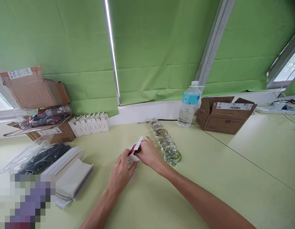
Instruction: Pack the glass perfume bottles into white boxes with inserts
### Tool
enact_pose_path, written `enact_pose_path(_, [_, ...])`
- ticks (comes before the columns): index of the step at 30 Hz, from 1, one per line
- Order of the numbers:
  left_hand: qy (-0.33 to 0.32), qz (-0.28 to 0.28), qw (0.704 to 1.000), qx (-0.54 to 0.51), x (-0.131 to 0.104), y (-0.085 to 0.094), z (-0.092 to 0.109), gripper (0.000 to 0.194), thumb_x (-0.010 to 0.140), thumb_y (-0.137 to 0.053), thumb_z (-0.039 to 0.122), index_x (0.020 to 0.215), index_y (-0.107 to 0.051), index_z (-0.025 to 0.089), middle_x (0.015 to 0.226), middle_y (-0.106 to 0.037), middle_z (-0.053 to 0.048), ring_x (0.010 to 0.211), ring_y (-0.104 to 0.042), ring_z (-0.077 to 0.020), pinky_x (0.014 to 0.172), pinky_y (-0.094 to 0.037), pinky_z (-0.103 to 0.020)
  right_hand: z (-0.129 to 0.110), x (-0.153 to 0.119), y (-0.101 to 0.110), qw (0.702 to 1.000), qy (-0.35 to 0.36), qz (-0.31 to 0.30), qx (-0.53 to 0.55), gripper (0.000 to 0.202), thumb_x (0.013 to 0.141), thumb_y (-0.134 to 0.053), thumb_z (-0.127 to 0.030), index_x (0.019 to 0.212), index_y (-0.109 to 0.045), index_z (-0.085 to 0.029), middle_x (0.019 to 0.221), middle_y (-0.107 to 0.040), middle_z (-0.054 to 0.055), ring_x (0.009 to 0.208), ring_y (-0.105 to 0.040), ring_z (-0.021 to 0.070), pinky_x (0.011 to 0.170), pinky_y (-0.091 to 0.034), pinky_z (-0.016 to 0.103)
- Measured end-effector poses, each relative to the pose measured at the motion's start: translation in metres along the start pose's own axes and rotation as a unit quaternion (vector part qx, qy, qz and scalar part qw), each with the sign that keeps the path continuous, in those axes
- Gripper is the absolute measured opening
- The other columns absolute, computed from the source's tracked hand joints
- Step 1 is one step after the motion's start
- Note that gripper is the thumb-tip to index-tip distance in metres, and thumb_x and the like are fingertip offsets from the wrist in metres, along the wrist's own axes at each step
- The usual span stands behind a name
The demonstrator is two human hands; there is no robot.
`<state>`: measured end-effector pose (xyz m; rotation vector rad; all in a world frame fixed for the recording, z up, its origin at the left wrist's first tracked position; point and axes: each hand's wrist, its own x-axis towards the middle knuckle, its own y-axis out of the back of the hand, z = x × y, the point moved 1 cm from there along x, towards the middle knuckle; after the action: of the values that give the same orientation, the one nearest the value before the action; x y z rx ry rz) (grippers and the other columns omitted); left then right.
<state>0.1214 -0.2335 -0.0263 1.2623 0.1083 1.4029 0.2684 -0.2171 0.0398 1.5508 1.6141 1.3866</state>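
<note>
Together, our two hands meet over the smooth, pale green tabletop (221,171), around a small white carton (133,157) of thin card. Our left hand (121,171) is clamped on it, fingers and thumb pressing its flat sides, while a stiff flap stands up at the open mouth. We have our right hand (149,153) curled at that opening, next to something small and dark (137,150); whether its fingers grip it, we cannot tell. Just beyond lies a row of rounded, glossy clear pieces (172,156). To our left, we see flat white card sheets (72,178), stacked with crisp edges, and boxy white cartons (93,124) standing upright.
</note>
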Motion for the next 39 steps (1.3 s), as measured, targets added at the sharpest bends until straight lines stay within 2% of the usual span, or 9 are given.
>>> enact_pose_path(9, [-0.067,0.021,0.996,0.048,0.002,0.001,-0.006,0.038,0.085,-0.052,0.02,0.123,-0.05,0.026,0.119,-0.063,-0.007,0.111,-0.06,-0.0214,0.089,-0.052,-0.033,0.004,0.001,-0.009,1.0,-0.002,-0.005,0.004,0.019,0.075,-0.05,-0.018,0.069,-0.067,-0.022,0.07,-0.07,0.001,0.08,-0.061,0.0184,0.108,-0.01,0.043])
enact_pose_path(16, [-0.085,0.008,0.993,0.085,0.005,0.002,-0.002,0.045,0.084,-0.052,0.016,0.128,-0.046,0.025,0.124,-0.061,-0.007,0.115,-0.058,-0.0223,0.092,-0.05,-0.034,0.004,0.003,-0.015,0.999,0.01,0.031,0.002,0.018,0.072,-0.05,-0.016,0.065,-0.066,-0.021,0.072,-0.07,0.002,0.092,-0.061,0.0194,0.111,-0.004,0.042])
enact_pose_path(21, [-0.054,-0.019,0.989,0.137,0.007,0.001,-0.005,0.055,0.081,-0.054,0.012,0.133,-0.042,0.026,0.127,-0.06,-0.006,0.111,-0.06,-0.0232,0.085,-0.052,-0.033,0.005,0.004,-0.009,0.998,0.047,0.035,-0.003,0.018,0.076,-0.053,-0.021,0.065,-0.067,-0.022,0.067,-0.07,0.002,0.115,-0.054,0.023,0.112,0.001,0.045])
enact_pose_path(26, [-0.033,-0.029,0.985,0.17,0.008,0.001,-0.01,0.047,0.084,-0.053,0.017,0.129,-0.046,0.025,0.12,-0.065,-0.007,0.103,-0.064,-0.0227,0.074,-0.052,-0.031,0.004,0.006,0.001,0.997,0.073,0.039,-0.009,0.022,0.078,-0.053,-0.027,0.061,-0.067,-0.023,0.061,-0.066,0.002,0.125,-0.046,0.0253,0.111,-0.001,0.047])
enact_pose_path(28, [-0.02,-0.028,0.982,0.188,0.009,0.003,-0.011,0.043,0.084,-0.054,0.019,0.126,-0.049,0.024,0.116,-0.066,-0.007,0.101,-0.065,-0.022,0.071,-0.052,-0.03,0.002,0.006,0.006,0.996,0.079,0.046,-0.023,0.023,0.075,-0.052,-0.024,0.054,-0.063,-0.022,0.055,-0.063,0.002,0.119,-0.049,0.0255,0.109,-0.008,0.045])
enact_pose_path(30, [-0.009,-0.029,0.978,0.205,0.01,0.005,-0.012,0.039,0.084,-0.055,0.02,0.122,-0.052,0.023,0.113,-0.068,-0.006,0.097,-0.066,-0.0209,0.068,-0.051,-0.028,0.001,0.007,0.012,0.995,0.075,0.049,-0.038,0.023,0.071,-0.052,-0.021,0.051,-0.061,-0.021,0.052,-0.059,0.001,0.097,-0.058,0.0225,0.103,-0.02,0.04])
enact_pose_path(33, [0.0,-0.028,0.975,0.222,0.012,0.009,-0.013,0.034,0.084,-0.054,0.022,0.118,-0.054,0.023,0.109,-0.069,-0.005,0.094,-0.066,-0.0193,0.064,-0.049,-0.028,0.002,0.007,0.022,0.997,0.033,0.036,-0.054,0.019,0.069,-0.053,-0.024,0.057,-0.067,-0.02,0.053,-0.057,0.0,0.059,-0.047,0.0128,0.075,-0.034,0.029])
enact_pose_path(35, [0.003,-0.024,0.973,0.231,0.013,0.01,-0.014,0.032,0.085,-0.054,0.022,0.116,-0.053,0.023,0.106,-0.07,-0.004,0.092,-0.066,-0.0193,0.062,-0.048,-0.028,0.004,0.007,0.028,0.998,-0.014,0.026,-0.063,0.021,0.068,-0.053,-0.027,0.063,-0.072,-0.018,0.053,-0.054,0.0,0.051,-0.034,0.0105,0.056,-0.025,0.026])
enact_pose_path(39, [-0.001,-0.01,0.971,0.24,0.014,0.012,-0.016,0.032,0.085,-0.054,0.021,0.116,-0.053,0.023,0.107,-0.07,-0.004,0.091,-0.067,-0.0203,0.063,-0.049,-0.03,0.006,0.006,0.036,0.995,-0.058,0.029,-0.079,0.025,0.066,-0.053,-0.028,0.067,-0.075,-0.017,0.05,-0.048,-0.001,0.051,-0.021,0.0108,0.05,-0.014,0.028])
